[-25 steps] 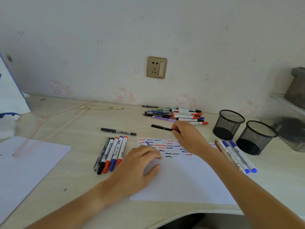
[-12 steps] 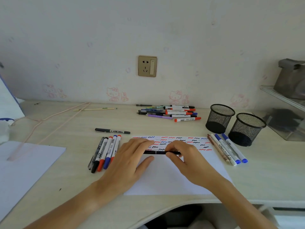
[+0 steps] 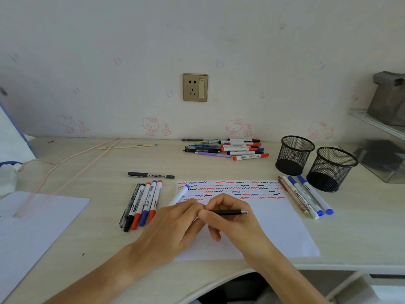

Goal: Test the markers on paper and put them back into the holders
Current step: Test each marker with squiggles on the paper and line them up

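Hands meet over the white test sheet (image 3: 274, 233) on the pale desk (image 3: 219, 167), seen from the head camera. The right hand (image 3: 236, 224) pinches a slim black pen (image 3: 230, 212) held level above the paper, its metal end pointing right, while the left hand (image 3: 175, 224) curls its fingers at the pen's other end, touching the right thumb; what exactly the left fingers grip is hidden. A blue-capped white marker (image 3: 180, 194) pokes out beyond the left hand. Red, blue and black squiggles fill the sheet's top. Two black mesh holders (image 3: 294, 154) stand at the right, four pens (image 3: 306, 197) lying before them. Five markers (image 3: 143, 205) lie left of the sheet, a black marker (image 3: 151, 175) above them, and a pile of markers (image 3: 228, 149) sits near the wall.
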